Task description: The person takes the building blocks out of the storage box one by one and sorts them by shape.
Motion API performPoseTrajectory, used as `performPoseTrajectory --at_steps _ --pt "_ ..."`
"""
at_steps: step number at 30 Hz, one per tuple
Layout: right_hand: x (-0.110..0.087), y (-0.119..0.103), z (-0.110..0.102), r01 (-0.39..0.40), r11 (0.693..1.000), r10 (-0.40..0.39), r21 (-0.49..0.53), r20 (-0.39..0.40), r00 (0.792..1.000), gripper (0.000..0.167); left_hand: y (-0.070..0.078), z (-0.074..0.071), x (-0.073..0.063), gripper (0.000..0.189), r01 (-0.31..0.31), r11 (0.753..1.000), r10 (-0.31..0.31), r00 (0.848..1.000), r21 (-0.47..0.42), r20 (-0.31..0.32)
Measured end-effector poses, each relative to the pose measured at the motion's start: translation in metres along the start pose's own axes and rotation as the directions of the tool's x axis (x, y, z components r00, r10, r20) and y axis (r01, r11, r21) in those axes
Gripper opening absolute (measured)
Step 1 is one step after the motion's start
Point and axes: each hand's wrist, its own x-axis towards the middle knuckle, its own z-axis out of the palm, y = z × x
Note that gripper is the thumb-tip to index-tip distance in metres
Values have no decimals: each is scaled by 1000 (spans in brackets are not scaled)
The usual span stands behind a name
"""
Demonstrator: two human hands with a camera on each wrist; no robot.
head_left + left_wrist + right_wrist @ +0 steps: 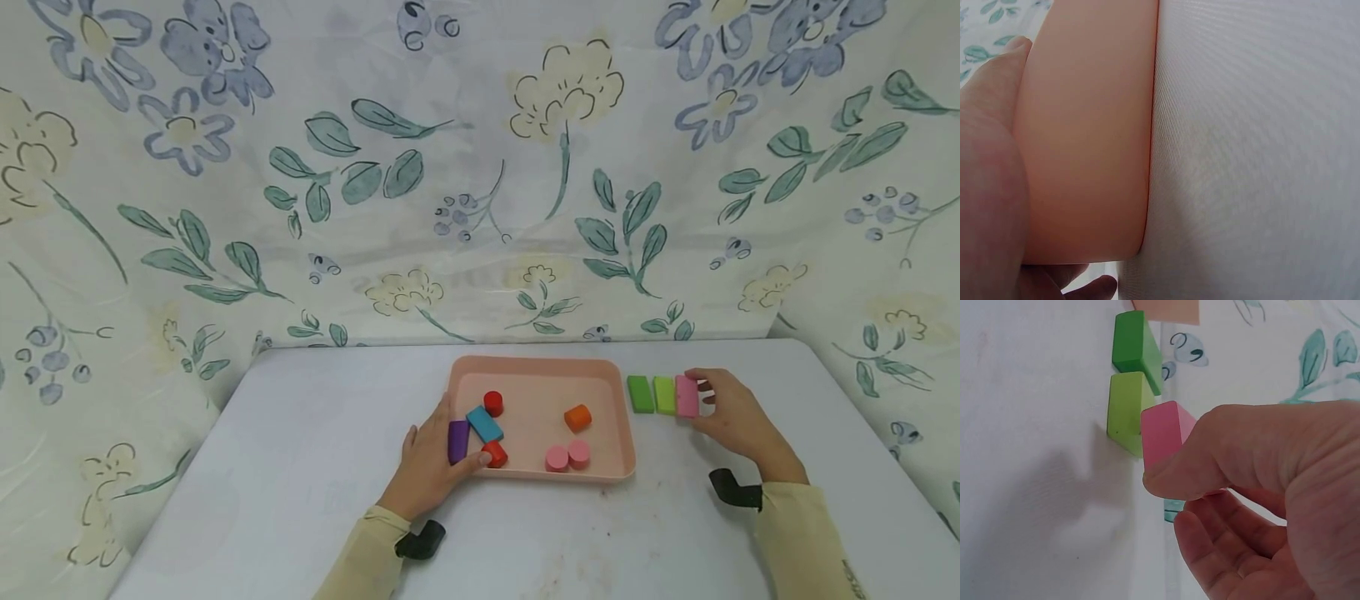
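Observation:
My left hand [429,458] grips the near left corner of a peach tray [525,474], the thumb at its front rim and the fingers along its left side. In the left wrist view the tray's smooth outer wall [1088,137] fills the middle. By that hand, inside the tray, lie a purple block [458,442], a blue block [485,424] and a red block [495,454]. My right hand [738,421] pinches a pink rectangular block [1163,434] between thumb and fingers. Beside it stand a lime green block [1125,409] and a darker green block [1132,340], in a row right of the tray.
Also in the tray are a red cylinder [492,403], an orange block [577,417] and two pink cylinders [557,458]. A white table [300,467] carries everything. Floral cloth [480,167] hangs behind the table and at its sides.

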Motion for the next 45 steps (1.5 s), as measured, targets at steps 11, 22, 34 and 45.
performPoseTrajectory --at_steps 11,22,34,45 --pt "3 9 3 -31 1000 31 0 6 1000 71 -1 1 0 108 5 1000 -5 1000 2 -1" --pt "6 13 9 -40 999 40 -22 19 999 69 -1 1 0 108 10 1000 -10 1000 -3 -2" --pt "9 17 12 -39 999 39 -25 20 999 70 -2 1 0 108 10 1000 -10 1000 7 2" --pt "10 16 12 -55 998 56 -31 32 998 67 -1 0 1 109 19 1000 -19 1000 0 13"
